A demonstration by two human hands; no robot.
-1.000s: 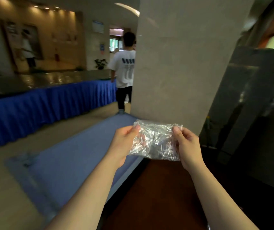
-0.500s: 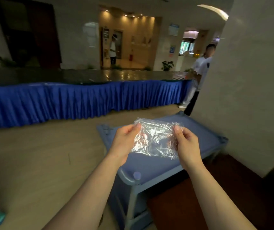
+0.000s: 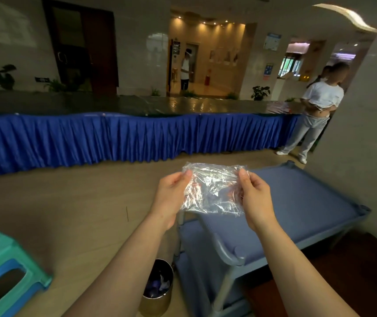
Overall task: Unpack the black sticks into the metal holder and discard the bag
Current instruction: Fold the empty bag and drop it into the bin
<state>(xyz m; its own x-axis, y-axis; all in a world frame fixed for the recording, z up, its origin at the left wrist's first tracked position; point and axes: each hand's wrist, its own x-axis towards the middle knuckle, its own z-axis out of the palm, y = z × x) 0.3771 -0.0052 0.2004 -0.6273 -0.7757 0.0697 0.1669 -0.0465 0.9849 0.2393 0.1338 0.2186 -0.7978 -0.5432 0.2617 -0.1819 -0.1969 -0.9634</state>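
A crumpled clear plastic bag point(image 3: 212, 188) is stretched between both hands at chest height, above the end of a blue cart. My left hand point(image 3: 171, 195) pinches its left edge between thumb and fingers. My right hand point(image 3: 255, 197) pinches the right edge the same way. No black sticks show inside the bag. A round metal bin point(image 3: 157, 294) stands on the floor below my left forearm, with dark and purple scraps inside it. No metal holder with sticks is in view.
A blue two-tier cart point(image 3: 297, 202) stands right of centre against a pale pillar point(image 3: 354, 133). A teal and blue stool point(image 3: 2, 271) sits at the lower left. A long blue-skirted table point(image 3: 125, 136) crosses the room; a person point(image 3: 315, 115) stands at its right end.
My view has swung left and down, away from the pillar, bringing the floor, stool and metal bin into sight. Both hands hold the bag as before.
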